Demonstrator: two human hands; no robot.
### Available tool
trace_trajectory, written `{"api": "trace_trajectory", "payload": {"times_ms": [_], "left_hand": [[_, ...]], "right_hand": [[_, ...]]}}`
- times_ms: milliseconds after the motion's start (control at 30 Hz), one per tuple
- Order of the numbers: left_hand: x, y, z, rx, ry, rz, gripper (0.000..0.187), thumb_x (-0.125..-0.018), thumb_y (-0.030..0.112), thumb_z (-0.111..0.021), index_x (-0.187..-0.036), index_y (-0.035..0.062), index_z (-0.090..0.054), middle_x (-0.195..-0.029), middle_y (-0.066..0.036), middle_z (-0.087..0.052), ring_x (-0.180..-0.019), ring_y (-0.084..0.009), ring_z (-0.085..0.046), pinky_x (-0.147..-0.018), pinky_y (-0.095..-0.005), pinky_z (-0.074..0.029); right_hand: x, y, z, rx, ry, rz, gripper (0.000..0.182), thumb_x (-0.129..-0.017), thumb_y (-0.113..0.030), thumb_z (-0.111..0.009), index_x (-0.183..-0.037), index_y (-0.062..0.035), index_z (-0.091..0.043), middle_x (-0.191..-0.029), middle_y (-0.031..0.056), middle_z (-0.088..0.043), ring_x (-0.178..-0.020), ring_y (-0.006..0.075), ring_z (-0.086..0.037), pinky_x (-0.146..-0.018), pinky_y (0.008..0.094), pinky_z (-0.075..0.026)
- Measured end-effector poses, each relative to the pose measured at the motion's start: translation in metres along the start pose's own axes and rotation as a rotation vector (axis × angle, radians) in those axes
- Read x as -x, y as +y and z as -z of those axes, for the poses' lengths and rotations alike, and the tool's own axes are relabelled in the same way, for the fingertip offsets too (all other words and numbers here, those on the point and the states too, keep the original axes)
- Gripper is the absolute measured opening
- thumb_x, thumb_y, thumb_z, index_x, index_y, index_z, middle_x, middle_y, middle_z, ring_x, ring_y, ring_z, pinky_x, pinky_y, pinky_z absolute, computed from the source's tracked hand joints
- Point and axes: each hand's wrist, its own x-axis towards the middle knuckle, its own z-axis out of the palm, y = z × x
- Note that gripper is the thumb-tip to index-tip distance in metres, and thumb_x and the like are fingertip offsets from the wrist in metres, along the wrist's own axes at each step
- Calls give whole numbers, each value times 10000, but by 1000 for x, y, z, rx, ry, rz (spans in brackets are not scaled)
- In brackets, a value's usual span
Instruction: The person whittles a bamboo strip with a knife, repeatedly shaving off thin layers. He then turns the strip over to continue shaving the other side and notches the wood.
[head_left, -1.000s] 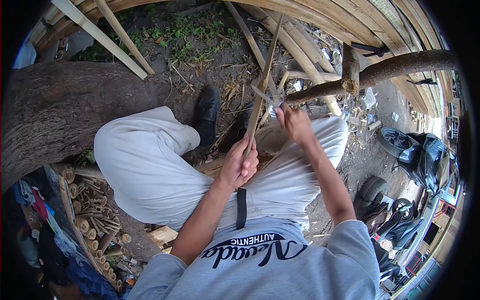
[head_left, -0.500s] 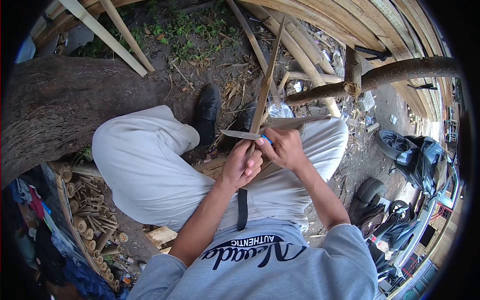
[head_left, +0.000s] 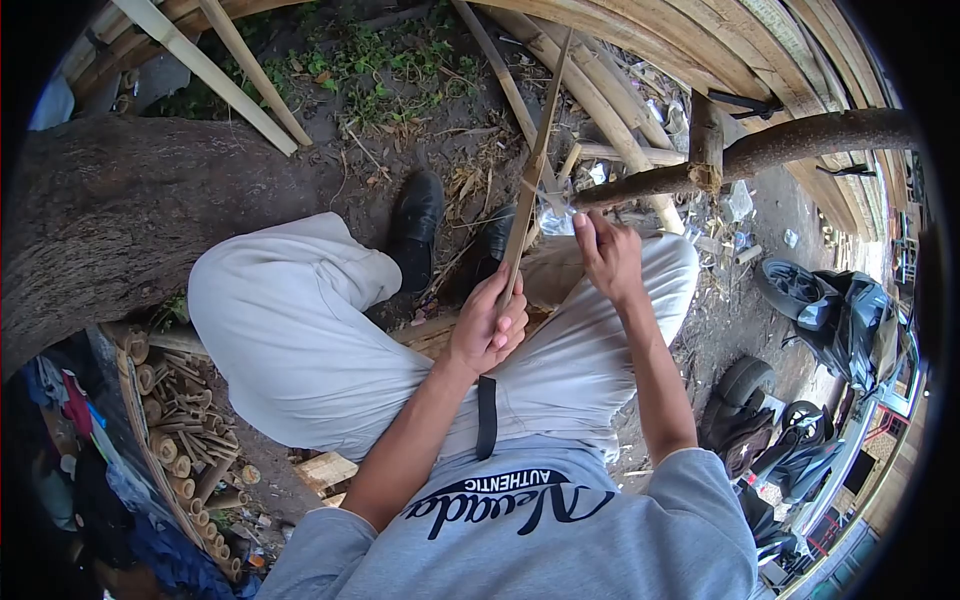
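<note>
My left hand (head_left: 488, 325) is closed around the lower end of a long, narrow bamboo strip (head_left: 541, 150) in front of my lap. The strip slants away from me, its far end reaching toward the bamboo poles. Held above my right thigh, my right hand (head_left: 612, 262) is closed on a knife, its thumb pointing forward. The knife's blade (head_left: 553, 200) is faint and lies across the strip, well beyond my left hand. Its handle is mostly hidden in my fingers.
A thick tree trunk (head_left: 150, 220) lies at left. Cut bamboo pieces (head_left: 190, 430) are piled at lower left. A branch (head_left: 780, 150) and bamboo poles (head_left: 610, 95) stand ahead on the right. A motorcycle (head_left: 840, 320) is at far right.
My right hand has moved forward and right with the knife, away from my left hand and along the strip. My left hand keeps its grip, almost unmoved.
</note>
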Motion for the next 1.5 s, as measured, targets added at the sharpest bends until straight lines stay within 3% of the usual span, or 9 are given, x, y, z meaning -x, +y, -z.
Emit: {"api": "trace_trajectory", "payload": {"times_ms": [100,367,533,600,733,900,1167,1367,1500], "left_hand": [[0,-3,10,8,-11,7,351,-1094,332,-261,-1025,83,-498,-515,12,-467,-337,-85,-409,-304,-217,-276],[5,-2,20,62,-37,-2,318,-1095,283,-250,-1103,82,-496,-545,13,-476,-359,-86,-425,-312,-227,-270],[1,-2,17,-74,50,-7,344,-1076,393,-341,-964,116,-513,-478,34,-433,-310,-64,-382,-258,-215,-240],[0,0,24,122,-140,10,339,-1098,328,-241,-1023,83,-462,-512,-5,-469,-347,-95,-443,-276,-233,-280],[-5,-1,13,59,-72,5,343,-1097,327,-246,-1001,83,-467,-508,-10,-470,-342,-96,-447,-276,-237,-292],[-2,1,-2,-164,101,1,349,-1090,339,-288,-974,83,-496,-505,4,-460,-321,-93,-393,-282,-230,-269],[2,-3,-17,-659,386,-74,380,-1055,409,-401,-930,67,-512,-488,-31,-435,-320,-105,-383,-290,-227,-281],[3,3,-10,-651,315,-62,447,-1042,473,-398,-938,51,-505,-509,-34,-469,-324,-105,-400,-295,-222,-305],[1,4,-16,-674,364,-67,437,-1043,455,-413,-938,40,-501,-499,-31,-454,-321,-105,-393,-295,-222,-305]], "right_hand": [[26,-47,-3,-58,-78,252,502,-943,-505,-560,-664,-87,-568,-510,126,-544,-506,347,-593,-474,436,-450],[17,-64,7,-44,-202,343,509,-941,-515,-552,-660,-92,-584,-518,103,-566,-480,312,-586,-462,412,-445],[-2,-10,-3,87,-185,224,483,-962,-493,-531,-710,-90,-618,-529,150,-538,-518,360,-576,-512,454,-450],[-15,33,-10,123,-66,93,512,-969,-529,-510,-718,-99,-634,-530,143,-558,-547,351,-608,-506,442,-473],[-12,28,3,62,-1,-38,500,-976,-505,-510,-737,-85,-635,-562,144,-580,-562,353,-615,-519,441,-473],[26,-45,-2,-109,-112,262,420,-931,-406,-618,-687,-72,-544,-541,120,-539,-502,341,-563,-485,434,-422],[17,-18,-5,-16,-241,488,428,-933,-434,-610,-705,-75,-557,-553,118,-550,-503,321,-563,-485,420,-427],[-28,65,-21,96,-14,90,525,-985,-511,-487,-721,-74,-608,-558,156,-589,-541,370,-613,-510,468,-482],[-12,25,-11,68,-65,83,528,-989,-514,-478,-725,-76,-609,-558,161,-587,-576,369,-623,-531,459,-492]]}}
